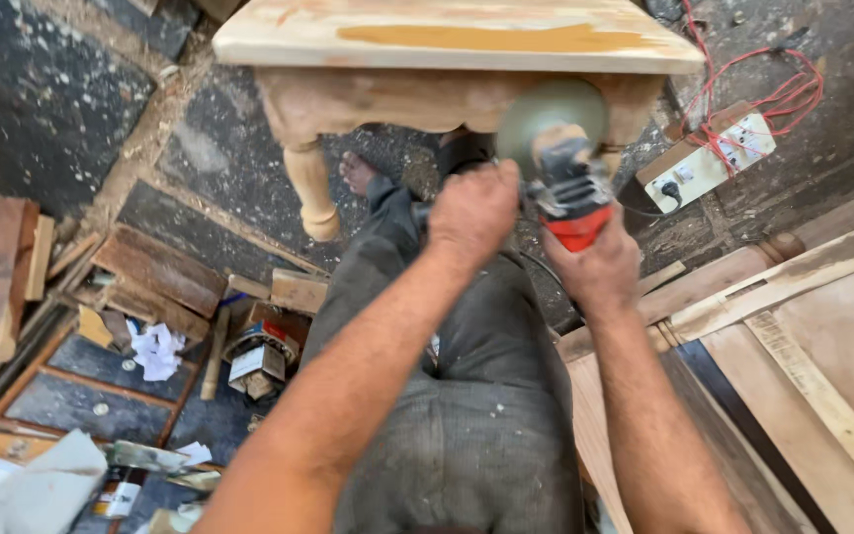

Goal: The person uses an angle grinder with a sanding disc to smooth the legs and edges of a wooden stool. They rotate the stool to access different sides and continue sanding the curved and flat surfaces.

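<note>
Gripping an angle grinder (pixel 567 188) with both hands: left hand (pixel 473 211) closing in a fist around its side handle, right hand (pixel 600 269) wrapping the red rear body from below. Holding the grinder's blurred disc (pixel 549 119) up against the apron of a small bare-wood table (pixel 452 44), just beside its right leg. Sitting over dusty grey trousers (pixel 467 396), with a white power strip (pixel 709 158) lying near on the floor

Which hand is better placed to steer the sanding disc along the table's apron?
Probably the left hand: it grips nearest the angle grinder's head by the disc. The right hand holds the red rear.
</note>
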